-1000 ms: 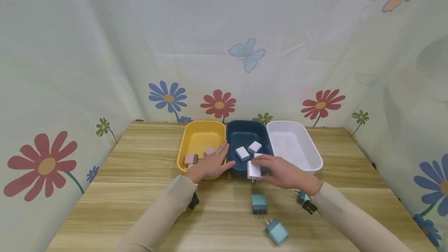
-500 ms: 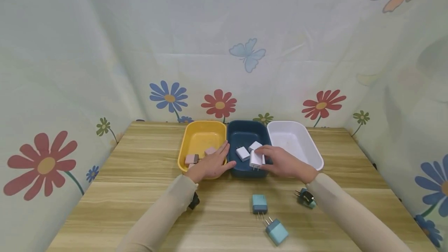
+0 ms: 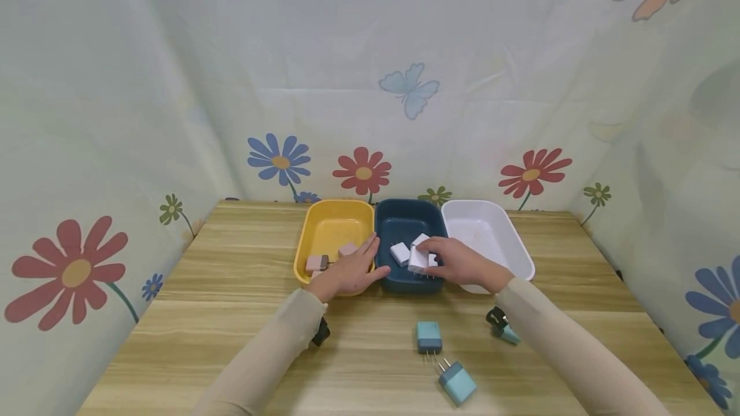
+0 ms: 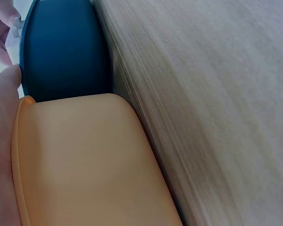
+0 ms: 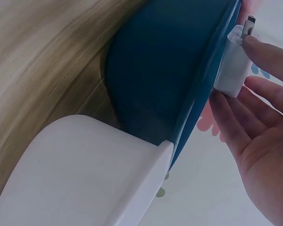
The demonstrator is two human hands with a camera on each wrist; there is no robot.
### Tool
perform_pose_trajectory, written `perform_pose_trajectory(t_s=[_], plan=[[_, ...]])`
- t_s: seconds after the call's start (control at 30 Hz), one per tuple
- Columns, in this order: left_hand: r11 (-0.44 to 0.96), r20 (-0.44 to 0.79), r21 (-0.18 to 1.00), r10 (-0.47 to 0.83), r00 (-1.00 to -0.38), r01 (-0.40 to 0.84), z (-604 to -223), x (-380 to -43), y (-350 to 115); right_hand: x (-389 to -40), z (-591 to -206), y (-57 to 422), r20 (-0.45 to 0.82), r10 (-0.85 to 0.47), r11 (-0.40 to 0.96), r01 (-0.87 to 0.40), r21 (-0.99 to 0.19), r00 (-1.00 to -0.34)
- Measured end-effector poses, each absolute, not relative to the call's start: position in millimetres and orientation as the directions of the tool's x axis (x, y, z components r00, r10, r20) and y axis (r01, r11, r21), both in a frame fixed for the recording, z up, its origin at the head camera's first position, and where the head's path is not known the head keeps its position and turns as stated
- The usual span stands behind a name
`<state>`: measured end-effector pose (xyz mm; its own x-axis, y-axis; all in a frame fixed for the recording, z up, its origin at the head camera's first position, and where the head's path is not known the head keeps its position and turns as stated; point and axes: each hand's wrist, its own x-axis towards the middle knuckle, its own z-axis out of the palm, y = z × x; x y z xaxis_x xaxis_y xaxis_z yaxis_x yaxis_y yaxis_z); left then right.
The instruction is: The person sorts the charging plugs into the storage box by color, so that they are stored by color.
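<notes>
Between thumb and fingers, my right hand pinches a white plug charger low over the dark blue tray. In the right wrist view the same charger stands at the tray's rim, its metal prongs beside the thumb. More white chargers lie in the blue tray, partly hidden by the held one. My left hand rests with extended fingers across the adjoining rims of the blue and yellow trays. Inside the yellow tray are several pink chargers, partly covered by that hand.
A white tray adjoins the blue one on the right. Nearer on the wooden table lie a teal charger, a second teal charger, and another teal one by the right sleeve. Flowered cloth hangs behind and at both sides.
My right hand has carried the white charger from the blue tray's front edge farther back over its inside. The left hand has stayed in place.
</notes>
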<state>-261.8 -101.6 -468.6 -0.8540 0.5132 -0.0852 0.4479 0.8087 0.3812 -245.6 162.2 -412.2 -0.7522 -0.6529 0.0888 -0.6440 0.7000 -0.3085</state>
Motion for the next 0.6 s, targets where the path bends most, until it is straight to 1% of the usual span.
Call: perform_pose_trajectory(t_s=[0.27, 0.4, 0.6], plan=[[0.813, -0.092, 0.39, 0.502, -0.86, 0.433, -470, -263, -101, -251, -419, 157, 0.052, -0.663, 0.689, -0.636, -0.347, -0.747], [0.81, -0.092, 0.399, 0.503, -0.859, 0.431, -470, -262, -101, -254, -423, 157, 0.065, -0.673, 0.676, -0.649, -0.349, -0.737], [0.809, -0.09, 0.402, 0.502, -0.86, 0.43, -469, -261, -101, -257, -426, 153, 0.029, -0.664, 0.693, -0.629, -0.352, -0.748]])
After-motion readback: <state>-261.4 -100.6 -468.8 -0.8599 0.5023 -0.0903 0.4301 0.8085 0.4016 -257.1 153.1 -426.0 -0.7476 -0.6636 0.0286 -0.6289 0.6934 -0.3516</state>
